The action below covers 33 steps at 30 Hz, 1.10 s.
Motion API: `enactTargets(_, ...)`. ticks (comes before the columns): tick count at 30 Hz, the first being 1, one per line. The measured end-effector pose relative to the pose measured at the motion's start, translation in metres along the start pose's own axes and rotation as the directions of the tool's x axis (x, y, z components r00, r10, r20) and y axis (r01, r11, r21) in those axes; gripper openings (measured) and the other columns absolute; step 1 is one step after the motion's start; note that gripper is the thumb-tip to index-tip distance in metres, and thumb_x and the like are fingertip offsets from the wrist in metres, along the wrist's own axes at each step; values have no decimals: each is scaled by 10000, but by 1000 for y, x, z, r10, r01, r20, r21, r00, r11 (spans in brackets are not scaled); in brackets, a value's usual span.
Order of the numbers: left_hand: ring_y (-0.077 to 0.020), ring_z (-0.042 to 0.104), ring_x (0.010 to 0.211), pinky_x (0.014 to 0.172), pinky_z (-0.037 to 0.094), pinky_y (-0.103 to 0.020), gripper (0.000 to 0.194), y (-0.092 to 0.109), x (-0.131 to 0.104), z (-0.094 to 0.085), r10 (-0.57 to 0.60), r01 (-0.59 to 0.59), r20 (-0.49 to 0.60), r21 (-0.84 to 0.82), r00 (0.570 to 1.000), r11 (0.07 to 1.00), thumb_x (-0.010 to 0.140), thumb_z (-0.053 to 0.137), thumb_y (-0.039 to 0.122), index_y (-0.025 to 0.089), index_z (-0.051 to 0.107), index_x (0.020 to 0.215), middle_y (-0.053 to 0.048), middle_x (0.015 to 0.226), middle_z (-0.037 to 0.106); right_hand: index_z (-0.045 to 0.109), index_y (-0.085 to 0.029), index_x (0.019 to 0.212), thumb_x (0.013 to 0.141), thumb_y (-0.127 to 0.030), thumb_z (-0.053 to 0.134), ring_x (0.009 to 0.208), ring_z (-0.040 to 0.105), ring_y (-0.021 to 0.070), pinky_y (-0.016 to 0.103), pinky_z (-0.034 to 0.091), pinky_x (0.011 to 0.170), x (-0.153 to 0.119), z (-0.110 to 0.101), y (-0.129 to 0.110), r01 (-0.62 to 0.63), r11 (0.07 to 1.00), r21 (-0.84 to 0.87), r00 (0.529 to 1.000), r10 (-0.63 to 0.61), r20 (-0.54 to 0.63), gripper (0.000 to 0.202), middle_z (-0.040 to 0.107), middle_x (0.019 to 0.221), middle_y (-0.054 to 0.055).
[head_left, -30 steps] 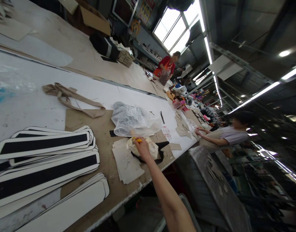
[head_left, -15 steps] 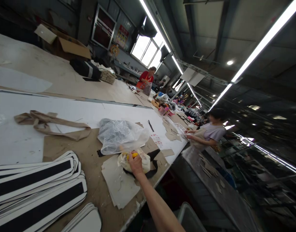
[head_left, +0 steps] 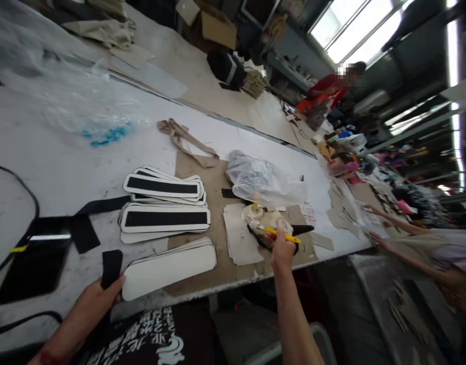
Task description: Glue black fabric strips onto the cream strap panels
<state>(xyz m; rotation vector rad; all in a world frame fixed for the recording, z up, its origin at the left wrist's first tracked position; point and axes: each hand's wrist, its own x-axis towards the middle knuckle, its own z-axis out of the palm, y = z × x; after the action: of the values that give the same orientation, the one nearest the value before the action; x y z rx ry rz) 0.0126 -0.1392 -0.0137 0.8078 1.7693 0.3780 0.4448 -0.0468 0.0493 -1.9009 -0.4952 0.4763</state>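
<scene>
My right hand (head_left: 282, 249) is closed round a brush with a yellow handle (head_left: 289, 236), beside a glue-smeared pot (head_left: 253, 215) wrapped in pale and black material. My left hand (head_left: 98, 299), at the lower left, pinches a black strap (head_left: 111, 268) at the left end of a stack of plain white rounded panels (head_left: 170, 268). Behind that stack lie white panels with black centre strips (head_left: 166, 218). Pale sheets (head_left: 240, 238) are piled left of the pot.
A clear plastic bag (head_left: 263, 177) rests behind the pot, and a beige strap (head_left: 187, 144) lies further left. A black tablet-like device (head_left: 35, 263) is at the left. One person in red (head_left: 322, 96) stands across the table; another person's arms (head_left: 403, 228) reach in from the right.
The view has swung left and down, bringing my left hand and the black device into sight. My right hand now holds the yellow brush slanting to the right of the pot.
</scene>
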Motion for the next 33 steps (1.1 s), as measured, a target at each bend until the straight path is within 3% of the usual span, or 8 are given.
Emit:
enactTargets(3,-184,485,548,548,385,-295,499,-2,-2,-5,-11,15,42,-89,999,996,605,560,672,177,551,544,-7,507,543,609,-143,789,687,-467,672,537,606,123,249,534,528,-65,-4,-4,-57,984,170,965,11,262,346,635,669,7)
enactTargets(7,-178,482,563,567,392,-290,499,12,-7,-8,17,-8,67,-137,998,991,580,570,666,189,491,456,-25,531,554,631,-161,855,801,-466,602,603,626,142,275,536,588,-166,16,-6,-129,983,131,749,10,663,311,658,722,27)
enactTargets(9,-170,469,551,556,386,-287,497,15,-9,-9,21,-9,82,-143,996,990,572,583,664,189,490,457,-17,521,540,629,-173,862,834,-469,563,601,626,151,286,528,601,-203,30,-6,-129,985,118,654,-5,756,304,650,689,22)
enactTargets(12,-163,473,545,554,384,-278,492,14,-11,-11,18,-4,94,-150,995,989,561,600,656,181,508,474,-14,514,542,621,-188,842,837,-490,544,559,612,154,291,519,583,-235,44,-3,-138,986,91,580,7,815,312,630,637,10)
enactTargets(18,-163,482,539,551,379,-271,480,16,-13,-12,40,-24,111,-146,993,989,558,586,643,187,492,441,-27,501,556,589,-189,829,804,-514,565,559,610,149,286,514,564,-255,58,16,-168,984,63,561,43,826,327,622,685,12)
enactTargets(23,-179,516,600,610,390,-274,462,15,-12,-11,56,-43,103,-124,993,991,569,575,616,186,493,422,-50,558,594,576,-186,839,806,-483,567,572,608,155,293,515,577,-255,58,30,-106,994,37,598,34,800,299,617,668,13)
enactTargets(28,-175,455,517,559,350,-296,491,10,-10,-9,22,-19,60,-41,998,999,573,541,639,184,505,394,-29,447,510,591,-184,874,845,-388,540,626,604,156,292,508,629,-240,47,42,111,994,18,671,-88,736,213,620,708,26)
enactTargets(33,-201,483,511,570,356,-319,558,3,-5,-7,-29,28,29,59,999,998,548,507,702,171,533,379,-54,418,518,610,-179,876,865,-305,499,805,605,173,298,493,723,-214,34,44,414,909,-40,713,-297,635,168,628,857,59)
